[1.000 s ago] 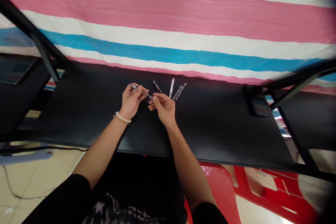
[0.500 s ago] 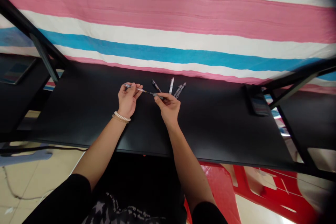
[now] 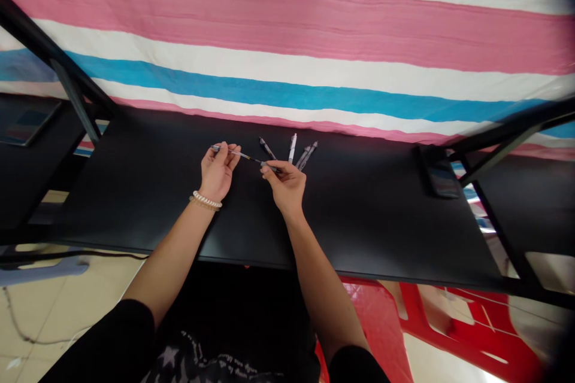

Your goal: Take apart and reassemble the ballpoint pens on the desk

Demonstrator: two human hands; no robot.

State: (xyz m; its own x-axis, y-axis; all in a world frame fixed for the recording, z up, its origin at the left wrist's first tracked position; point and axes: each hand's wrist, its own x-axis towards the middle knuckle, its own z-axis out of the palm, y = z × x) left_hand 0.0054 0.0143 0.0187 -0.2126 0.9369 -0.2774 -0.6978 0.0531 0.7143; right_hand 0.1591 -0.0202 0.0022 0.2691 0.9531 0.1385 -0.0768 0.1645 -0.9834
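Note:
Above the black table (image 3: 381, 215), my left hand (image 3: 218, 172) pinches a clear pen part (image 3: 216, 148) between thumb and fingers. From it a thin refill (image 3: 245, 156) runs right to my right hand (image 3: 286, 184). My right hand is closed on a dark pen part (image 3: 264, 163) at the refill's other end. Behind my hands several pens lie on the table: a dark one (image 3: 266, 148), a white one (image 3: 293, 148) and dark grey ones (image 3: 308, 155) side by side.
A black phone-like object (image 3: 442, 178) lies at the table's right end. Black metal frames (image 3: 74, 93) stand at both sides. Behind the table hangs a striped sheet (image 3: 287, 24). Red plastic stools (image 3: 377, 323) are below the front edge.
Both hands and the held parts have shifted very slightly left. The grips look the same, and the pens on the table have not visibly moved.

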